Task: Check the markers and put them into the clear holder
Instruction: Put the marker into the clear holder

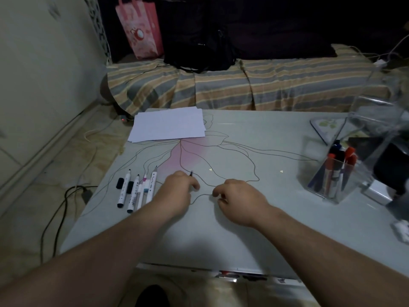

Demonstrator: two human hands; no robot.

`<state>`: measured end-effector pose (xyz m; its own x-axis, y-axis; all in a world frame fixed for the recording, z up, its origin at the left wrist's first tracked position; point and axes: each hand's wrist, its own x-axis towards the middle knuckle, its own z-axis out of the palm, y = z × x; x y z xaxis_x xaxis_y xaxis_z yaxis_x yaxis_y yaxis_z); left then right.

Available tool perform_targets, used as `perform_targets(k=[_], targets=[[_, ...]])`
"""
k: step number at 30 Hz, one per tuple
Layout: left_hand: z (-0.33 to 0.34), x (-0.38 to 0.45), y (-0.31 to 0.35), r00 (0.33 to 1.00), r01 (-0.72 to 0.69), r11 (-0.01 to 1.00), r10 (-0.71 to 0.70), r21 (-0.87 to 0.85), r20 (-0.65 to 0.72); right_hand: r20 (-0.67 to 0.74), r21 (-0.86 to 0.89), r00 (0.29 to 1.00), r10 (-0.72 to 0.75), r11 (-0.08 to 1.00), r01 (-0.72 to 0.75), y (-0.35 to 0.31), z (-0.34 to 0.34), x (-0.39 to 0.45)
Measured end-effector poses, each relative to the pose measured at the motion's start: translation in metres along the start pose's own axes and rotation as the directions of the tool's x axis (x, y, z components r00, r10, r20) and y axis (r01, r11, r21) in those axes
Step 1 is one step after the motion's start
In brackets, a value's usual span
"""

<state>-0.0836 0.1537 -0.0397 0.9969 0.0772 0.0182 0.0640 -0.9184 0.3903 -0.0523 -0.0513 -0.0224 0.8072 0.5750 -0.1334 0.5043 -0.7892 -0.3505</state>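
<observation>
Four markers [137,189] lie side by side near the left edge of the counter [254,229], tips pointing away from the person, with two loose black caps [120,183] among the leftmost ones. Just right of them the left hand [177,193] rests on the counter, fingers curled around a thin dark marker tip [191,173] that pokes out above the knuckles. The right hand [239,198] rests close beside it, fingers bent and pinched together; whether it grips anything cannot be told. Well off to the right stands the clear holder [332,176], already carrying several red, blue and dark markers upright. A stack of white paper [168,125] lies at the far left of the counter, and beyond it runs a bed with a striped cover [243,87].
</observation>
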Motion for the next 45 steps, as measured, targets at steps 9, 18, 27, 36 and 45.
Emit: perform_targets(k=[9,18,27,36,45], targets=[[0.032,-0.009,0.055,0.999,0.017,0.957,-0.029,-0.290,-0.037,0.019,0.133,1.000,0.001,0.991,-0.004,-0.007,0.018,-0.002],[0.011,-0.002,0.029,0.997,0.029,0.916,0.005,-0.401,0.082,0.018,-0.110,0.986,0.166,0.981,-0.163,0.016,0.007,-0.002],[0.008,0.005,0.003,0.996,0.017,1.000,-0.016,-0.013,0.090,0.011,0.065,0.929,0.369,0.927,-0.369,0.055,-0.013,-0.013],[0.004,0.004,0.030,0.985,0.067,0.892,0.013,-0.447,0.175,-0.163,0.232,0.966,0.202,0.959,-0.162,0.057,-0.032,-0.025],[-0.005,0.007,0.056,0.996,-0.048,0.912,0.072,-0.407,0.044,-0.288,-0.025,0.950,0.122,0.991,-0.135,0.050,-0.041,-0.032]])
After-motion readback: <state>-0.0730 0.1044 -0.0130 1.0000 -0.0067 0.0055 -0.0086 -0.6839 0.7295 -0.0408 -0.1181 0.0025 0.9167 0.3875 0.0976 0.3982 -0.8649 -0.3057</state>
